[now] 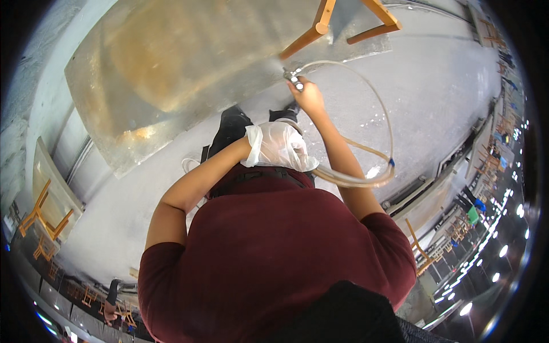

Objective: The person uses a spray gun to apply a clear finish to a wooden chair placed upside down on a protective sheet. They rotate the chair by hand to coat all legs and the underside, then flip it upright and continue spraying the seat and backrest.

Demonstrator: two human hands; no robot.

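Observation:
My right hand [309, 98] is closed round a metal spray gun [294, 79], reaching ahead over the near edge of a stained, translucent sheet. The gun's nozzle is close to the foot of an orange-brown wooden chair frame [309, 40], with a faint haze around it. A clear hose [377, 97] loops from the gun round the right side and back past my right forearm. At my waist, my left hand [277, 147], covered in a loose clear plastic glove, is curled on the hose's coils; the plastic partly hides its fingers.
The large sheet [229, 91] spreads across the upper left, its near edge by my feet. More wooden chair frames [43, 214] stand at the left and along the right rim. Low panels [440, 197] line the right side. Another person's arm [110, 303] shows at lower left.

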